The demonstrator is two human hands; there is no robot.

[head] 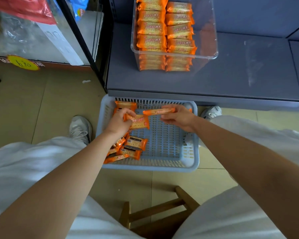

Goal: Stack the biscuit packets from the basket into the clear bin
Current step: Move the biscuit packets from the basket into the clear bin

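Orange packet point(140, 122) clamped in left hand point(119, 120), second packet point(158, 111) pinched edge-on by right hand point(179, 118), both above the basket point(192, 159); pickup step, next likely lifting them to the clear bin point(212, 31) beyond the basket.

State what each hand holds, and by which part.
Left hand grips a packet by its left end; right hand pinches another packet near its right end.

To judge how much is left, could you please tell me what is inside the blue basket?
Orange biscuit packets lie along the left side of the basket; the left hand and right hand each hold one. The left forearm hides whatever lies beneath.
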